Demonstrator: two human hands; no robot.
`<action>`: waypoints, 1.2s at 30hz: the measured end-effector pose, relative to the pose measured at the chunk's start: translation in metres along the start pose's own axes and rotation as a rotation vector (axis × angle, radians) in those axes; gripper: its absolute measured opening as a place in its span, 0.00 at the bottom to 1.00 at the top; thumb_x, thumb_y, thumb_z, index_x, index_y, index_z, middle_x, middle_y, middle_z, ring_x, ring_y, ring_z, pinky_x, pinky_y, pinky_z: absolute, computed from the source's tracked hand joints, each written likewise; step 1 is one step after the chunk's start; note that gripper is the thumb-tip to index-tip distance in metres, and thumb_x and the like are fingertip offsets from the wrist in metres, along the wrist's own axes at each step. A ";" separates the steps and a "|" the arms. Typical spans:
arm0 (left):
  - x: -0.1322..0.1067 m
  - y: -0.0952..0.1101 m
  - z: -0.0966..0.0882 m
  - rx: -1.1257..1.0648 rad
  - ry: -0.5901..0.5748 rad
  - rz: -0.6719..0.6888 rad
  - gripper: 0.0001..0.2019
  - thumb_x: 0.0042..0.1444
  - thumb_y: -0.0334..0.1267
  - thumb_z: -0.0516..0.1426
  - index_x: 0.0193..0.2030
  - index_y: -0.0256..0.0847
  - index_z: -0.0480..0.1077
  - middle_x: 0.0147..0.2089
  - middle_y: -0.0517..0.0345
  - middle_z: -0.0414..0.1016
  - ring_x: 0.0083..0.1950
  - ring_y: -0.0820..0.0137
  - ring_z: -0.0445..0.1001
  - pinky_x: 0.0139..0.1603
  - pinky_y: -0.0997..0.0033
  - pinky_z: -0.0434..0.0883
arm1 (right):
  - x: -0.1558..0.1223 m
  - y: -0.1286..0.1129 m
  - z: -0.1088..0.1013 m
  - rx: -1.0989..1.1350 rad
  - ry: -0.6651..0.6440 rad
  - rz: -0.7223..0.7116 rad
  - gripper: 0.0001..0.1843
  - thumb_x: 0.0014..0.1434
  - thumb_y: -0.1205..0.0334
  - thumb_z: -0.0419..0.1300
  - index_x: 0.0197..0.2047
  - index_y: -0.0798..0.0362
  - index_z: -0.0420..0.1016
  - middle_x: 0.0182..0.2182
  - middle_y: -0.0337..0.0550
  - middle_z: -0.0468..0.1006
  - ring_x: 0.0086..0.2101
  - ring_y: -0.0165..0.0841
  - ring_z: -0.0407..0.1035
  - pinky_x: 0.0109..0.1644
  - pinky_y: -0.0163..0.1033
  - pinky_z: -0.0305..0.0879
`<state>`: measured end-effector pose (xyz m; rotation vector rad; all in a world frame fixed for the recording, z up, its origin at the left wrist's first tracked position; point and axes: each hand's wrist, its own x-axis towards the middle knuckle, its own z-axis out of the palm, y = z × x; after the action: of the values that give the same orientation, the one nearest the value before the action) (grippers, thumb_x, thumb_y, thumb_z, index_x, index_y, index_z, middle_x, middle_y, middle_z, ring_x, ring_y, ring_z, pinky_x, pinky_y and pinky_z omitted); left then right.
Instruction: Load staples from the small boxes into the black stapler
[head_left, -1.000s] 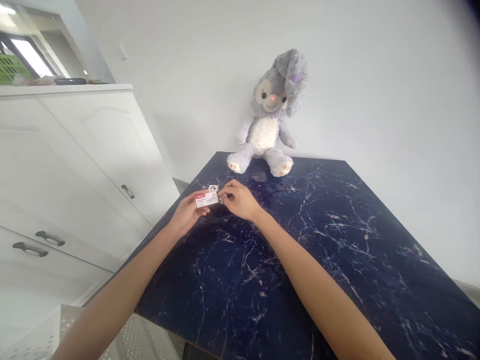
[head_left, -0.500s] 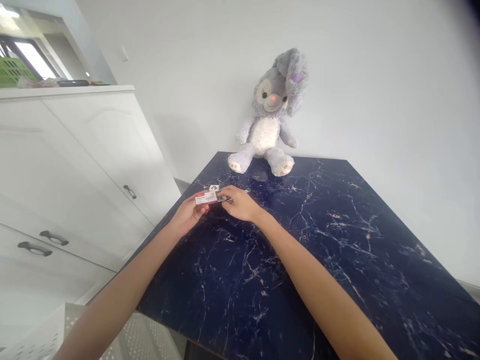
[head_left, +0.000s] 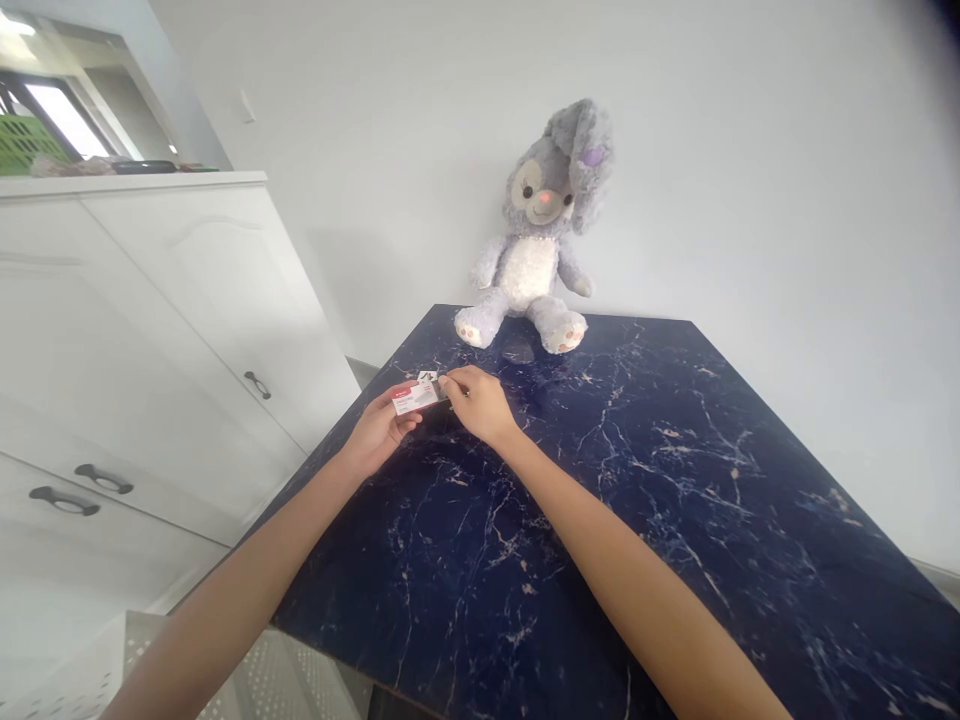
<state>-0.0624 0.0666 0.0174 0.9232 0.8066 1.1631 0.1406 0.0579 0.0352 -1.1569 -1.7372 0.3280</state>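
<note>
A small red-and-white cardboard box (head_left: 415, 399) is gripped by my left hand (head_left: 373, 435), its fingers wrapped round the near end. An open flap (head_left: 427, 377) with a small dark picture stands up at the box's far side. My right hand (head_left: 480, 403) is closed at the box's right end, thumb and fingers pinching a dark, partly shiny object (head_left: 442, 391). Most of that object is hidden by the fingers and the box, so its kind does not show. Both hands are over the far left part of the dark blue marbled table (head_left: 585, 520).
A grey plush rabbit (head_left: 529, 230) sits at the table's back edge against the wall. To the left stands a white cabinet (head_left: 180, 290) with dark handles. Below the table's left front edge is a white perforated basket (head_left: 277, 670). A green basket (head_left: 26, 140) rests on the cabinet.
The shiny object that stuck out beyond my right hand is now mostly out of sight. My right hand has turned slightly at the box's end; the box is tilted a little more.
</note>
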 end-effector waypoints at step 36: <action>-0.011 -0.002 0.006 0.090 -0.203 0.028 0.28 0.57 0.39 0.68 0.64 0.49 0.70 0.57 0.50 0.80 0.51 0.63 0.82 0.60 0.62 0.74 | 0.003 0.005 0.005 0.396 0.181 0.464 0.11 0.58 0.56 0.62 0.42 0.51 0.77 0.38 0.42 0.84 0.36 0.34 0.80 0.46 0.39 0.75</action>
<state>-0.0584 0.0545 0.0188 1.1105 0.6872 1.0450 0.1395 0.0642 0.0314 -1.2377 -1.1647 0.7849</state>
